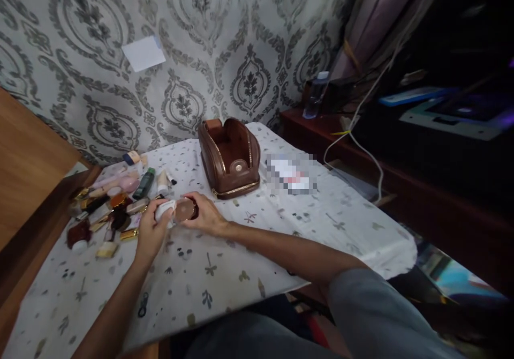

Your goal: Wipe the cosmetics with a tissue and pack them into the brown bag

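My right hand (205,214) is closed around a round brown makeup compact (184,209), its flat face turned up. Just beside it, my left hand (155,225) grips a small white item (165,209) whose kind I cannot make out; it is close to the compact's left edge. Left of my hands lies a heap of cosmetics, among them a green bottle (144,183), a pale tube (163,181) and a dark red bottle (79,233). Beyond my right hand stands a brown makeup bag (231,161), unzipped, its brown lining showing.
A patterned white cloth (217,278) covers the table. Right of the bag lies a pixelated item (291,174). A clear bottle (317,95) stands on the dark red desk to the right, where a white cable (379,171) hangs. A wooden panel (32,171) borders the left.
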Demonstrator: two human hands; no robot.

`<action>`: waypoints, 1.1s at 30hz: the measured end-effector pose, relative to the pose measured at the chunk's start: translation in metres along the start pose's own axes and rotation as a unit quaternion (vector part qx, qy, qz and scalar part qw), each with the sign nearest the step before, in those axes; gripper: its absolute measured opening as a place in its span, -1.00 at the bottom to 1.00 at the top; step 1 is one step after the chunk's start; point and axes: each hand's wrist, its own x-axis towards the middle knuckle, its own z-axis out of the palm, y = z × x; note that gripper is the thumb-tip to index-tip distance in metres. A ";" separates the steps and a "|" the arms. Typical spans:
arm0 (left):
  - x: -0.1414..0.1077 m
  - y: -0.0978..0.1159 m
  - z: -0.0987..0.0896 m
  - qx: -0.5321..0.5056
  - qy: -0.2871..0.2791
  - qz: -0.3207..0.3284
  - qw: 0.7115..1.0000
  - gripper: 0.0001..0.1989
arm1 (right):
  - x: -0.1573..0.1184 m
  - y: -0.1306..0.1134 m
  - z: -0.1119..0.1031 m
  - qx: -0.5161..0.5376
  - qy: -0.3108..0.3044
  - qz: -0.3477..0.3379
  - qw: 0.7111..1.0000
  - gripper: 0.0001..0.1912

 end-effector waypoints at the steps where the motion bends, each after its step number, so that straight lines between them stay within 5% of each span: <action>1: 0.001 0.003 0.001 0.028 -0.004 0.022 0.999 -0.67 | 0.000 -0.001 0.000 -0.028 -0.002 -0.014 1.000 -0.42; 9: 0.002 -0.001 0.009 0.194 -0.031 0.225 0.954 -0.72 | 0.003 0.000 0.001 -0.153 -0.067 -0.068 0.984 -0.52; 15: -0.006 -0.001 0.010 0.166 -0.094 0.340 0.921 -0.76 | 0.004 -0.003 -0.002 -0.134 -0.067 -0.011 0.989 -0.51; 18: -0.007 -0.008 -0.003 0.163 -0.120 0.316 0.927 -0.73 | 0.004 -0.004 -0.005 -0.072 -0.042 0.033 0.996 -0.44; 24: -0.006 -0.038 -0.030 0.145 -0.110 0.163 0.970 -0.78 | 0.008 -0.010 -0.011 0.045 0.013 0.040 0.998 -0.40; 29: -0.013 -0.060 -0.013 0.117 -0.099 0.153 0.976 -0.75 | 0.010 -0.019 -0.012 0.052 -0.007 -0.040 0.998 -0.35; 33: -0.011 -0.066 0.012 0.109 -0.152 0.188 0.964 -0.75 | 0.011 -0.028 -0.015 0.043 -0.053 -0.096 0.993 -0.33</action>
